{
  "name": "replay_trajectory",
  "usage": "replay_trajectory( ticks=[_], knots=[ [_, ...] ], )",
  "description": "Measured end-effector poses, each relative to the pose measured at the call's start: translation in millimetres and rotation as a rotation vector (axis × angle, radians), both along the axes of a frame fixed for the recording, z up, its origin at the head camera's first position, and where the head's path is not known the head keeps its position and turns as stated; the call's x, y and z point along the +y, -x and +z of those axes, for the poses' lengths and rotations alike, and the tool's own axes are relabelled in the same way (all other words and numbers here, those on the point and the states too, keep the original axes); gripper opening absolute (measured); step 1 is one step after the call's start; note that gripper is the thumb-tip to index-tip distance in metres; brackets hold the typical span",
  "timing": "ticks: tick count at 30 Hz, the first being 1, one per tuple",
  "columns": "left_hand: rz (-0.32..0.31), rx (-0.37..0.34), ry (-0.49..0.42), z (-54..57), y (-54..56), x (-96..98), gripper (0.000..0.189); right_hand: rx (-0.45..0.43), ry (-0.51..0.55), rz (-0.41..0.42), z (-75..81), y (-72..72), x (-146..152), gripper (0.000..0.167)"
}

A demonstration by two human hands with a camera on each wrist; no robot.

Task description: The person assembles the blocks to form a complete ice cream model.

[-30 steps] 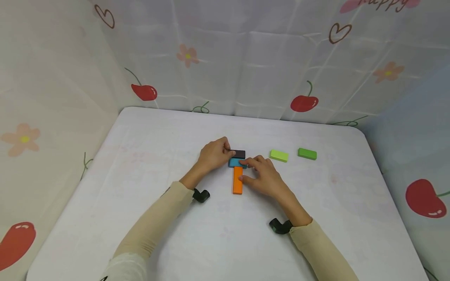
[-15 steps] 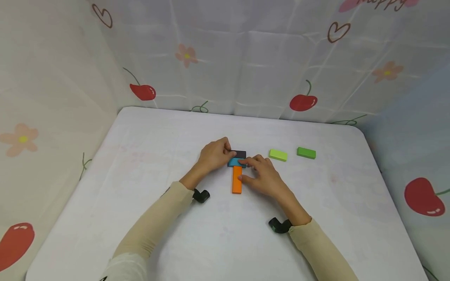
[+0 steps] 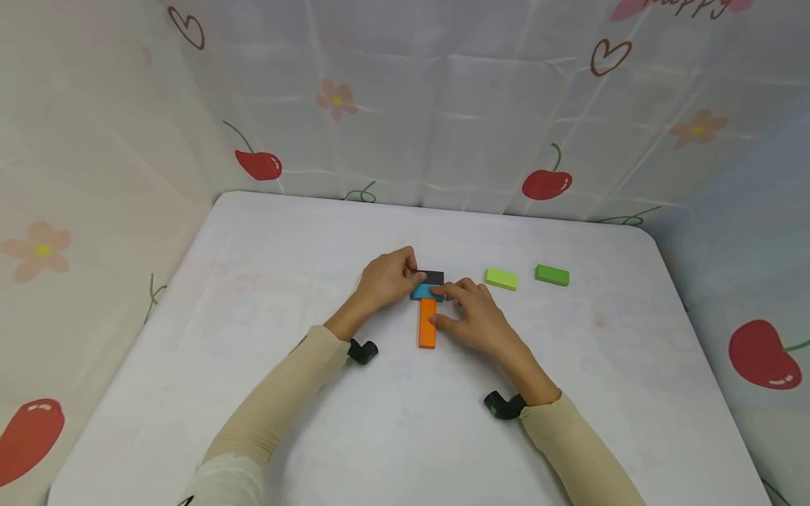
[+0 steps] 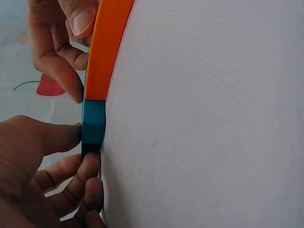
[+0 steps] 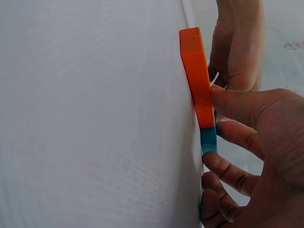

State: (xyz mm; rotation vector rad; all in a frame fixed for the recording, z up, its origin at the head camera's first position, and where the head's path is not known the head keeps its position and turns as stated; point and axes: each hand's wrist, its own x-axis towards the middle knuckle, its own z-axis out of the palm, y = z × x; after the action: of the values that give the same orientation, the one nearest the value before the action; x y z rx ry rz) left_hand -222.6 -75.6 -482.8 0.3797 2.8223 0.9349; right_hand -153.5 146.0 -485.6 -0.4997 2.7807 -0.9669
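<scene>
Three wooden-looking blocks form a T on the white table: a black block (image 3: 433,277) at the back, a blue block (image 3: 424,292) along its near side, and an orange block (image 3: 427,326) running toward the person. My left hand (image 3: 386,278) pinches the left end of the black block, its thumb reaching the blue one. With bent fingers my right hand (image 3: 479,320) holds the blue block's right end, while its thumb touches the orange block's right side. In the left wrist view the orange block (image 4: 108,52) butts against the teal-blue block (image 4: 93,121).
A lime-green block (image 3: 501,279) and a darker green block (image 3: 553,275) lie to the right, beyond the right hand. White cloth covers the table (image 3: 304,239). Printed curtains (image 3: 430,126) hang behind it and at both sides.
Both hands and the three blocks hold nearly the same positions throughout. Only a slight shift of the whole head view shows.
</scene>
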Motion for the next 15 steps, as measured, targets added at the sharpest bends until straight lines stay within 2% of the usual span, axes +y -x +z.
replay_trajectory(
  ticks=[4,8,11,15],
  knots=[
    [0.010,0.046,0.029,0.5,-0.6,2.1,0.025,0.012,0.003,-0.003,1.3,1.2,1,0.051],
    [-0.003,0.176,0.124,1.9,-8.9,3.5,0.026,0.009,0.003,0.005,1.0,1.4,1,0.051],
    [-0.059,0.249,0.168,5.1,-19.0,1.9,0.026,0.010,-0.002,0.010,-0.5,0.5,0,0.050],
    [-0.156,0.258,0.205,10.8,-31.2,-3.8,0.033,0.019,-0.001,0.003,-1.6,-0.2,-1,0.050]
  ],
)
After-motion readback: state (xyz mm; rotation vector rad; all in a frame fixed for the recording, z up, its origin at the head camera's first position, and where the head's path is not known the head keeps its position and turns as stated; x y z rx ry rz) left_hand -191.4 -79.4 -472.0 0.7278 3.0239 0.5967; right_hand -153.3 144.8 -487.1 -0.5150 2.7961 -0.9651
